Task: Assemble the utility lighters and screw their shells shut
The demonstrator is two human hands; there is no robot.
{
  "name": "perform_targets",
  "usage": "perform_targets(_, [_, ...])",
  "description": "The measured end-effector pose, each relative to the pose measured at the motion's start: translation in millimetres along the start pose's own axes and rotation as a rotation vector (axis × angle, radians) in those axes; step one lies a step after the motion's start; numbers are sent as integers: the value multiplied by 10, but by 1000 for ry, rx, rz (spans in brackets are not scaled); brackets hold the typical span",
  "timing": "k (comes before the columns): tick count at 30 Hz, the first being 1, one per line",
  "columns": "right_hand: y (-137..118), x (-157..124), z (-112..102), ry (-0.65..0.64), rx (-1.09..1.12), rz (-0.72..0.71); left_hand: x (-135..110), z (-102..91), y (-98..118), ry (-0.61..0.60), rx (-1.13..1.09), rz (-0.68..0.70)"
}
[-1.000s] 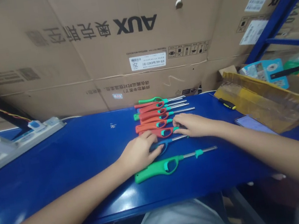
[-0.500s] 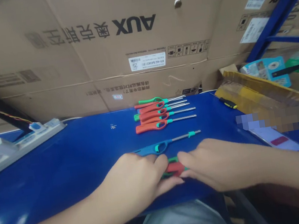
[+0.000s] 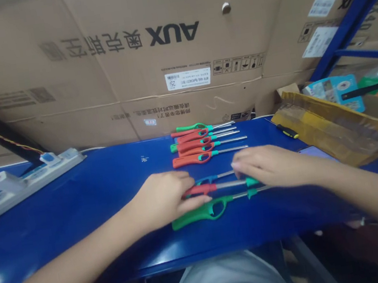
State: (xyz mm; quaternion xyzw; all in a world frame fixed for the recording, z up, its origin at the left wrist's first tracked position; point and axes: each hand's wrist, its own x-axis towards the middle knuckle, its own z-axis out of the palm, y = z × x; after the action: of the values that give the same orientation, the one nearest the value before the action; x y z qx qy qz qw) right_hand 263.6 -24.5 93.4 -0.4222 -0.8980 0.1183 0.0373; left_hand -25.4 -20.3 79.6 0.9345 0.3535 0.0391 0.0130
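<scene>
Both my hands rest on a red long-nosed lighter (image 3: 205, 188) lying on the blue table (image 3: 86, 196). My left hand (image 3: 167, 197) lies curled over its handle end, fingers pressed on it. My right hand (image 3: 268, 166) covers its metal nozzle end near the teal collar. A blue lighter (image 3: 212, 178) lies just behind it, partly hidden. A green lighter (image 3: 203, 212) lies just in front, touching my left fingers. Further back is a tidy row of several red and green lighters (image 3: 197, 145).
Large cardboard boxes (image 3: 147, 57) wall off the back. A white power strip (image 3: 26, 179) lies at the left. An open cardboard box with packaging (image 3: 337, 123) and a small screwdriver (image 3: 287, 131) sit at the right, by a blue shelf post (image 3: 352, 15).
Both hands moved away from my body with the red lighter and set it between the blue and green lighters. The green lighter is uncovered again.
</scene>
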Motion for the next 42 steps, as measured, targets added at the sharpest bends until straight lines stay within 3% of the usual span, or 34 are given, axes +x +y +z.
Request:
perform_targets(3, [338, 406, 120, 160, -10, 76, 307, 121, -163, 8, -3, -56])
perform_targets(6, [547, 727, 268, 154, -25, 101, 532, 272, -320, 32, -95, -79])
perform_targets(9, [579, 892, 351, 99, -39, 99, 635, 415, -415, 81, -150, -80])
perform_targets(12, [484, 911, 345, 83, -57, 95, 635, 474, -443, 214, -68, -61])
perform_targets(14, [360, 860, 292, 94, -63, 77, 603, 444, -428, 313, 31, -28])
perform_targets(16, [184, 766, 203, 102, -65, 50, 553, 361, -373, 329, 117, -1])
perform_targets(18, [-33, 632, 92, 87, -59, 19, 481, 244, -257, 231, 160, -7])
perform_targets(21, [-369, 381, -47, -77, -15, -56, 308, 70, 28, 66, 186, 25])
perform_targets(23, [-541, 200, -70, -150, -73, -87, 148, -13, 239, 57, 182, 58])
perform_targets(26, [-664, -62, 1, -80, -224, -254, -122, -82, 443, 31, 99, 49])
perform_targets(28, [-664, -215, 60, 1, -282, -328, -284, -107, 460, -35, 7, 31])
perform_targets(32, [-574, -369, 60, 7, -242, -191, -430, -135, 324, -189, -67, -111])
perform_targets(36, [-349, -148, 9, -111, -6, -99, -229, -101, 187, -171, 9, -102])
perform_targets(40, [124, 374, 83, 141, 49, 106, 179, 18, 16, -58, -54, -83])
perform_targets(42, [377, 628, 149, 177, 12, 179, 366, 108, -93, 9, -132, -63])
